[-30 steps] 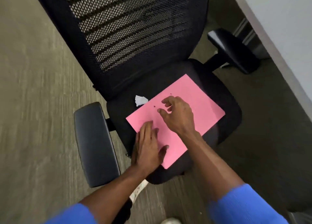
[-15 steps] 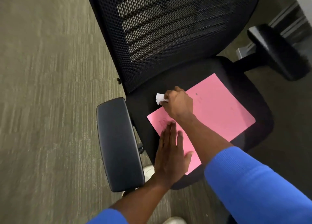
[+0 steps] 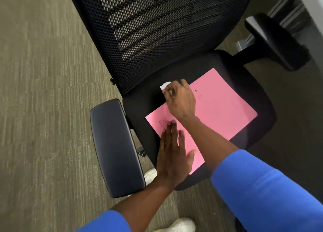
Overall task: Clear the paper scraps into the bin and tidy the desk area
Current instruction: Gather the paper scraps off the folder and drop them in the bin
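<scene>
A pink sheet of paper (image 3: 225, 107) lies on the black seat (image 3: 139, 106) of an office chair. A small white paper scrap (image 3: 164, 85) sits on the seat just past the sheet's far left edge. My right hand (image 3: 181, 100) is curled over the scrap, its fingertips pinching it; part of the scrap is hidden under the fingers. My left hand (image 3: 172, 155) rests flat, fingers together, on the near corner of the pink sheet. No bin is in view.
The chair's mesh backrest (image 3: 157, 25) rises behind the seat, with padded armrests at the left (image 3: 115, 148) and the right (image 3: 276, 41). Grey-green carpet (image 3: 43, 92) surrounds the chair. A pale desk edge (image 3: 314, 8) runs along the top right. White shoes (image 3: 176, 224) show below.
My right hand moved left off the pink sheet and closed its fingers on the white scrap. My left hand stayed flat on the sheet. The view shifted left.
</scene>
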`<state>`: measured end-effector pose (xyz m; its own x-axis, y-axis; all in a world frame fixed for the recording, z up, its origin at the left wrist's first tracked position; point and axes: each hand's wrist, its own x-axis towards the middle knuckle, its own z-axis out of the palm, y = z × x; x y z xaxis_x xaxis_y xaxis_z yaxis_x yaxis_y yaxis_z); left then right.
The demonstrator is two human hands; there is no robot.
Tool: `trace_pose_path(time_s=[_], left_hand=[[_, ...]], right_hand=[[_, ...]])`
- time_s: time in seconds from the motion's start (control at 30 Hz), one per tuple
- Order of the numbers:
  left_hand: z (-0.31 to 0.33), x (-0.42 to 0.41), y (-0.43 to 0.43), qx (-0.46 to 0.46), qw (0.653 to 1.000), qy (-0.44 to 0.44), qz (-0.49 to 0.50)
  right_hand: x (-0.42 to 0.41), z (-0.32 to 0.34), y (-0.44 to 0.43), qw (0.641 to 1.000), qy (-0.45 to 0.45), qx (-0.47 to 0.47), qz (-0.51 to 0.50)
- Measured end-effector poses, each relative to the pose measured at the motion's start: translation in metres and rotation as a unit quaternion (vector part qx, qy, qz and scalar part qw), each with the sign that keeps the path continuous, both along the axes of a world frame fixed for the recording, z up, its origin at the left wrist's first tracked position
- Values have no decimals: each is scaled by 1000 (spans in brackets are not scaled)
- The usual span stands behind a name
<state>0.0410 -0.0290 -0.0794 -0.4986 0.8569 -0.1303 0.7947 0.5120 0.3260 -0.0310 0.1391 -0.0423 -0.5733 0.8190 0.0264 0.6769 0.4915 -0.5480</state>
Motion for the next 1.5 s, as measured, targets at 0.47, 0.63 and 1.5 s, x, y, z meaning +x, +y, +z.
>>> trace_pose_path(time_s=[0.47,0.63,1.5], left_hand=[[31,35,21,-28,998,-54,-17],[36,88,17,42,979,-101,-174],[-101,304,14,-290,906,-260,-166]], right_hand=[[203,35,-5,933,131,-126,-309],[306,12,-50,890,78,-128,-431],[624,-145,-198,747,-71,-272,-603]])
